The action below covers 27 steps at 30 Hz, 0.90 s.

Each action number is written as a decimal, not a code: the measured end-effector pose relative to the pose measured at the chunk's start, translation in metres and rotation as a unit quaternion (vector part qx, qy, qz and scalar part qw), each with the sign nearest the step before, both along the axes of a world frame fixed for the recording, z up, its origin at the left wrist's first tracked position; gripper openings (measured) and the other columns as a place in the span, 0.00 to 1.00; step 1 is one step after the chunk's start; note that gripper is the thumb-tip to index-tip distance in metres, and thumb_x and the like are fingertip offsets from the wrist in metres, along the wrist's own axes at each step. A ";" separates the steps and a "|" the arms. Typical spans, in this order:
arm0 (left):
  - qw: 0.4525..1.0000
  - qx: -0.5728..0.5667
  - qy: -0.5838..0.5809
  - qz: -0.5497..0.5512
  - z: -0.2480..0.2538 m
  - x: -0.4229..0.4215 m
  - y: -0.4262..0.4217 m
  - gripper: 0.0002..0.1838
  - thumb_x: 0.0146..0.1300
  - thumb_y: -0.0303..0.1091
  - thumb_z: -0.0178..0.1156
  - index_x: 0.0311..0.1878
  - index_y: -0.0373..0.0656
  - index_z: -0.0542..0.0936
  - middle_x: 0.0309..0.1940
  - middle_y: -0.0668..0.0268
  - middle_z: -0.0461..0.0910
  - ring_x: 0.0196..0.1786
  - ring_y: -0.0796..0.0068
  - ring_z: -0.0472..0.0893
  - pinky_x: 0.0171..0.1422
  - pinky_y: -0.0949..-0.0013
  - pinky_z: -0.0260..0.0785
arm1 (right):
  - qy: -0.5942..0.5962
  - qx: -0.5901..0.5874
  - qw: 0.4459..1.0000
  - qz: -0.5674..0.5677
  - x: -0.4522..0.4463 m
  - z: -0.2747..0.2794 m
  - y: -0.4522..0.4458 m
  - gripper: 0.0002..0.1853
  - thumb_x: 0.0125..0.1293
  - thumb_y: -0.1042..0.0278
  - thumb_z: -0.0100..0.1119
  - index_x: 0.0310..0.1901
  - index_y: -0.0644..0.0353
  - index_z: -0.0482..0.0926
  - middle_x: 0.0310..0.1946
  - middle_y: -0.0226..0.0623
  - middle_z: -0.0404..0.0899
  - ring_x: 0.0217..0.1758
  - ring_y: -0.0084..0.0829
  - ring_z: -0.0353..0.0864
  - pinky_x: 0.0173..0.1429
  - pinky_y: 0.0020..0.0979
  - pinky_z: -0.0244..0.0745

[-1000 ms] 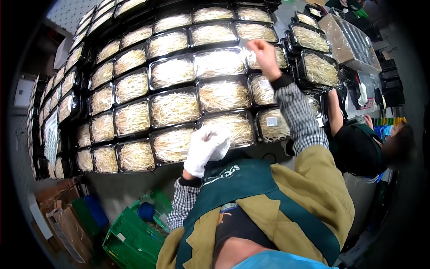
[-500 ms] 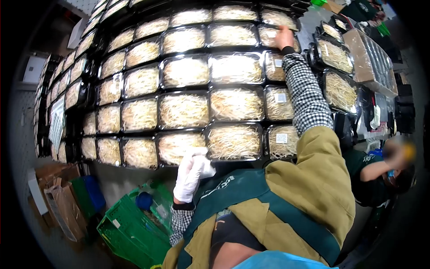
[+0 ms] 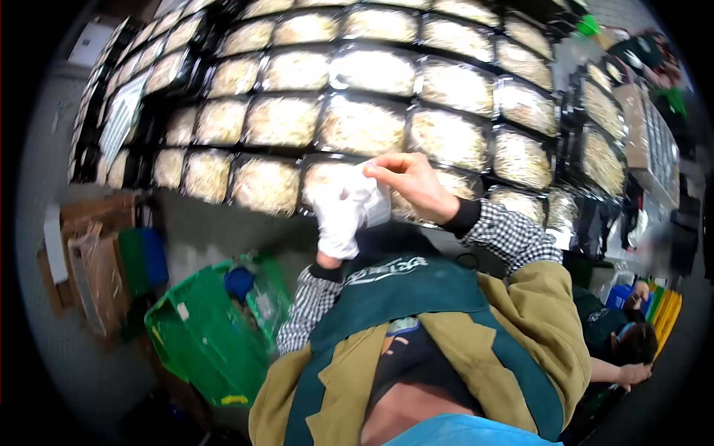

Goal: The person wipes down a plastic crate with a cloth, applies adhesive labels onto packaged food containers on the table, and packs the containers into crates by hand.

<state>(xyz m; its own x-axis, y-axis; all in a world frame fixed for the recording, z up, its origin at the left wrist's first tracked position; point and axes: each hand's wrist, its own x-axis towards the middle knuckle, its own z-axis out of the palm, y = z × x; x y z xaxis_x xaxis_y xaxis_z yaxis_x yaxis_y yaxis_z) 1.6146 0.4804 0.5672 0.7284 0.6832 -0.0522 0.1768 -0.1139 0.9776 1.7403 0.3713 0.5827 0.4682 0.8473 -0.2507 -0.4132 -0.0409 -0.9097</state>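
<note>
My left hand (image 3: pixel 341 215), in a white glove, is closed over the front row of packs. A small whitish sheet (image 3: pixel 378 208) shows at its right side, partly hidden by the fingers. My bare right hand (image 3: pixel 416 182) meets it there, thumb and forefinger pinched together at the glove; whatever is between them is too small to make out. Beneath both hands lie black trays of bean sprouts under clear film, among them a bean sprout tray (image 3: pixel 321 178) partly covered by the glove and another bean sprout tray (image 3: pixel 446 137) just beyond my right hand.
Rows of packed trays stretch away, with stacked trays (image 3: pixel 175 70) at left. A carton (image 3: pixel 651 141) stands at right. Below left are a green crate (image 3: pixel 208 327) and cardboard boxes (image 3: pixel 97 275). Another person (image 3: pixel 606 327) is at lower right, beside yellow crates (image 3: pixel 667 316).
My right hand has come back from a tray in the far right column to my left hand. The view has shifted, so the trays appear higher and further right.
</note>
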 end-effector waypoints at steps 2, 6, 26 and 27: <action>0.995 -0.047 -0.020 -0.087 -0.016 -0.001 0.006 0.06 0.59 0.27 0.62 0.38 0.37 0.81 0.30 0.68 0.79 0.33 0.77 0.77 0.38 0.72 0.71 | -0.054 -0.018 0.997 -0.061 0.029 -0.002 -0.001 0.13 0.64 0.64 0.62 0.43 0.65 0.81 0.36 0.29 0.80 0.39 0.17 0.74 0.45 0.22 0.70; 0.981 0.024 0.077 -0.174 0.027 -0.018 0.016 0.04 0.58 0.24 0.62 0.36 0.36 0.81 0.33 0.65 0.80 0.34 0.75 0.79 0.39 0.71 0.71 | -0.296 -0.045 0.868 -0.396 0.212 -0.047 -0.020 0.12 0.65 0.62 0.58 0.40 0.63 0.81 0.29 0.29 0.81 0.33 0.20 0.76 0.38 0.26 0.70; 0.995 0.035 -0.009 0.095 0.109 -0.116 0.077 0.06 0.63 0.29 0.57 0.34 0.38 0.72 0.33 0.53 0.80 0.35 0.66 0.78 0.48 0.64 0.70 | -0.399 -0.458 0.581 -0.542 0.485 -0.109 -0.096 0.15 0.57 0.65 0.56 0.46 0.57 0.79 0.47 0.47 0.78 0.51 0.46 0.77 0.56 0.38 0.72; 0.993 0.090 0.076 0.023 0.112 -0.089 0.078 0.04 0.63 0.25 0.55 0.36 0.35 0.76 0.40 0.52 0.81 0.39 0.65 0.80 0.53 0.65 0.70 | -0.419 -0.378 0.585 -0.582 0.487 -0.115 -0.085 0.13 0.56 0.66 0.57 0.41 0.60 0.80 0.43 0.46 0.81 0.48 0.47 0.79 0.54 0.39 0.73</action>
<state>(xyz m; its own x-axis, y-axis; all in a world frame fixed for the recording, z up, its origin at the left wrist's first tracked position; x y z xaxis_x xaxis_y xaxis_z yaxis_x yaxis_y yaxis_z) 1.5256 0.5581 0.6789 0.6898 0.7233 -0.0324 0.3291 -0.2734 0.9039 2.2273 0.2864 0.4680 0.8451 -0.3725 0.3835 0.0175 -0.6976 -0.7163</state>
